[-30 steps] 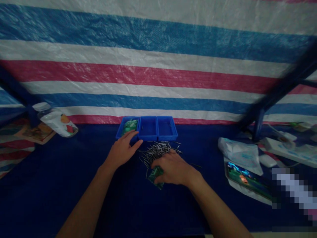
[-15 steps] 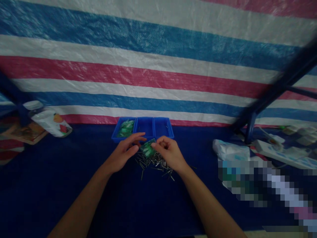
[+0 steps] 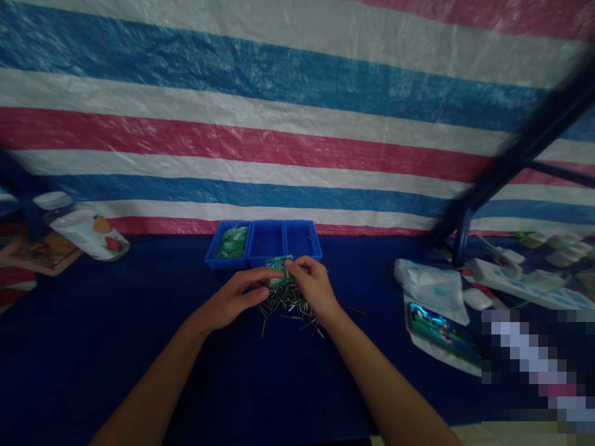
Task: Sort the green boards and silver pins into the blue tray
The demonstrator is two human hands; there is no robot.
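A small green plastic packet (image 3: 275, 264) hangs over a loose heap of short metal pins (image 3: 289, 301) on the blue table (image 3: 223, 384). My right hand (image 3: 312, 286) pinches the packet's right edge between thumb and fingers. From the left, my left hand (image 3: 235, 300) reaches in with its fingers stretched out. Its fingertips lie against the front of the packet, while the thumb stays apart, lower down by the pins. Just behind the hands sits a blue tray (image 3: 284, 256) with three compartments. Several similar green packets (image 3: 233, 240) fill its left compartment.
A white pouch (image 3: 90, 232) with fruit pictures lies at the left, beside a framed board (image 3: 39, 251). To the right are a lit phone (image 3: 441, 331), a clear plastic bag (image 3: 432, 285) and a power strip (image 3: 511, 282). A striped sheet (image 3: 279, 142) hangs behind.
My left hand has moved right and slightly down, and its fingers now meet the packet. The right hand keeps its pinch. The view has shifted a little.
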